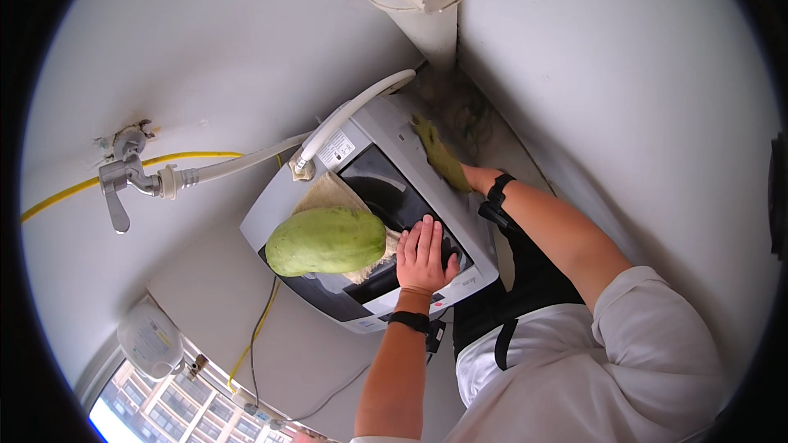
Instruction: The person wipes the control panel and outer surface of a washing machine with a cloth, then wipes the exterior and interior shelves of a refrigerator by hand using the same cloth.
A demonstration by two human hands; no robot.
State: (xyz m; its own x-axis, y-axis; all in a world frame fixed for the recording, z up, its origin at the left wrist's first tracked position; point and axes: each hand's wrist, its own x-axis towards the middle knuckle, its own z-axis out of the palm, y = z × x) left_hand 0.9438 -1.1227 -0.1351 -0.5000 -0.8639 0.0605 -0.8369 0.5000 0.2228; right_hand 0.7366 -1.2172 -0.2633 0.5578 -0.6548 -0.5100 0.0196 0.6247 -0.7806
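My left hand (423,256) lies flat, palm down, on the dark lid (394,194) of a grey top-loading washing machine (373,118). It holds nothing, and its thumb is spread from the fingers. Beside its fingertips, a large oblong green fruit (326,241), perhaps a melon or papaya, rests on a beige cloth (329,192) across the lid. At the machine's right side, my right hand (477,177) grips an olive-green cloth (444,157) against the side panel. The cloth hides most of those fingers.
A white inlet hose (357,104) arches over the machine's back. Another hose section (246,163) leads to a metal wall tap (126,175), near a yellow cable (61,199). A thick white drainpipe (425,24) fills the corner. Lower left are a power strip (258,412) and a window (178,403).
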